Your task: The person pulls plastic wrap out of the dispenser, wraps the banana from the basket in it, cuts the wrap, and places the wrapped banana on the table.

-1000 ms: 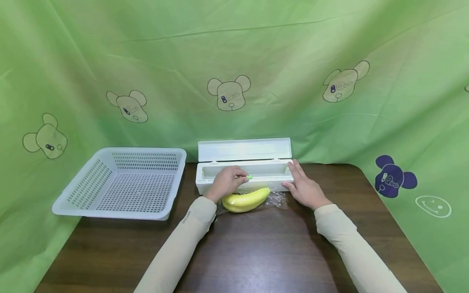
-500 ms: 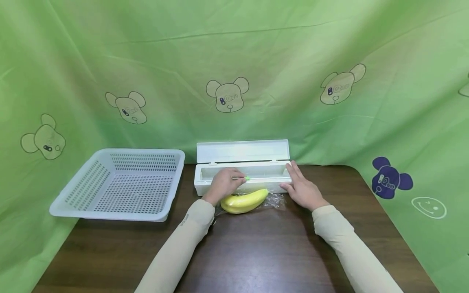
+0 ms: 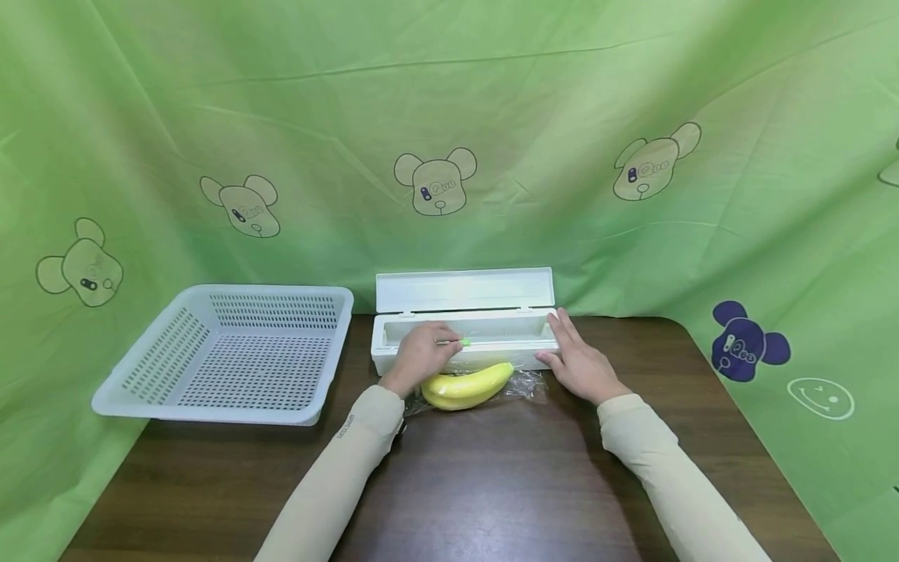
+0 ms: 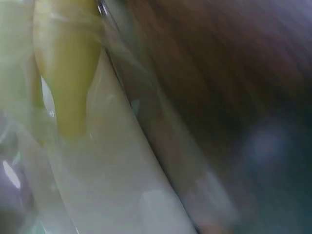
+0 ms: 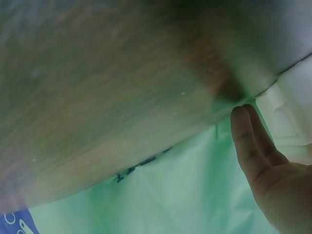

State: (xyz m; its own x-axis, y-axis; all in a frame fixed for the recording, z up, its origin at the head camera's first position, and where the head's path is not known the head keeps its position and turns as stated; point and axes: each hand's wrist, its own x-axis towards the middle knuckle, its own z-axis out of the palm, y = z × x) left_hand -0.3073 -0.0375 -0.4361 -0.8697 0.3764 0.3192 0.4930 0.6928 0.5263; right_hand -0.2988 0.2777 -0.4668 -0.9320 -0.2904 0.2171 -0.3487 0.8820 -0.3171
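A long white cling film dispenser box [image 3: 485, 361] stands at the back of the table, its lid [image 3: 463, 291] raised. At the front rim, my left hand [image 3: 421, 353] pinches a small green-tipped slide cutter [image 3: 465, 342]. My right hand [image 3: 581, 365] presses against the box's right end, fingers straight and the thumb at the front corner. In the right wrist view the straight fingers [image 5: 249, 141] lie along the white end. A yellow banana [image 3: 469, 387] lies before the box on crumpled clear film [image 3: 527, 385]; the left wrist view shows it blurred behind film.
A white perforated plastic basket [image 3: 326, 382] stands on the left of the brown wooden table [image 3: 520, 484]. A green curtain [image 3: 534, 218] with printed bear heads hangs close behind the box and along both sides.
My left hand has slid a little to the left along the box's front rim with the slide cutter. The right hand keeps its place on the box end; the banana stays put.
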